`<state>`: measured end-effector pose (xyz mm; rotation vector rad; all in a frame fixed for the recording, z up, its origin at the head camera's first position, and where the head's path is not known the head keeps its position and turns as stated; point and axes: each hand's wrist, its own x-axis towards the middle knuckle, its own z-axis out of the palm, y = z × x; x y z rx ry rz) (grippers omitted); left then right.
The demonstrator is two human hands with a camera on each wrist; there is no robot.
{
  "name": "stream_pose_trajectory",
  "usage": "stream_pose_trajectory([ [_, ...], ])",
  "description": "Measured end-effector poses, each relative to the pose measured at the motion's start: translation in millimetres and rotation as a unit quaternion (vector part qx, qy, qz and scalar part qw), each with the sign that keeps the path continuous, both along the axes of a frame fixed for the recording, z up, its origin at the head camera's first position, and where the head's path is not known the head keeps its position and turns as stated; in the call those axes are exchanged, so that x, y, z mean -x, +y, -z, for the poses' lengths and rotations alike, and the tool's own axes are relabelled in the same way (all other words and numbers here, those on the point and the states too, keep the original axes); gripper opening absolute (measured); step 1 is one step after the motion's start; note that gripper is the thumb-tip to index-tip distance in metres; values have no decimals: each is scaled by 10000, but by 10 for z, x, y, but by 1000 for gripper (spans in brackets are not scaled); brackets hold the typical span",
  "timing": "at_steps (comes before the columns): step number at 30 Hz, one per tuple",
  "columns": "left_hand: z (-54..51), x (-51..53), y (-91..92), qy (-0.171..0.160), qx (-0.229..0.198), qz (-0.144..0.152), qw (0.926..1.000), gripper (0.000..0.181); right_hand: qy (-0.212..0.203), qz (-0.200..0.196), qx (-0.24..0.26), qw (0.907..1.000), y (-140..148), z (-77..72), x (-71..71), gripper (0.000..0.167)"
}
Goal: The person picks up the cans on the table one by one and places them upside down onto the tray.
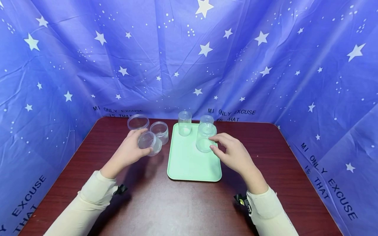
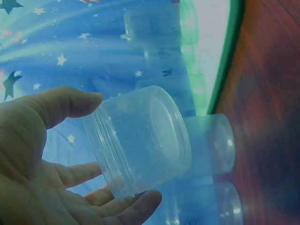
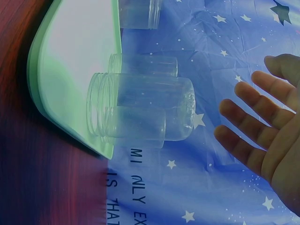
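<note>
My left hand [image 1: 127,150] holds a clear plastic jar [image 2: 140,140], thumb on one side of its threaded rim and fingers on the other. That jar is tilted above the table, left of a light green tray [image 1: 193,168]. Beside it stand a second clear jar [image 1: 163,137] and a third clear jar [image 1: 138,122], partly behind the hand. On the tray's right side a wide clear jar [image 3: 145,103] stands upside down, threaded rim on the tray. My right hand [image 1: 236,154] is near this jar, fingers spread and apart from it, holding nothing.
Two narrower clear containers stand toward the tray's far end, one at the left [image 1: 184,121] and one behind the wide jar [image 1: 206,118]. The dark red wooden table [image 1: 174,206] meets a blue star-patterned curtain [image 1: 165,65] at the back and sides.
</note>
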<state>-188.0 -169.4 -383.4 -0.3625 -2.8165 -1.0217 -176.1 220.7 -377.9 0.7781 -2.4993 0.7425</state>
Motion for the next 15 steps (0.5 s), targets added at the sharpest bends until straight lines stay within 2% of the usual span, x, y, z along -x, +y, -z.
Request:
stream_pose_trajectory([
  [15,-121,-41,206,178,-241,283,9992,80,-2,26,33,10000,3,-4,-2,27],
])
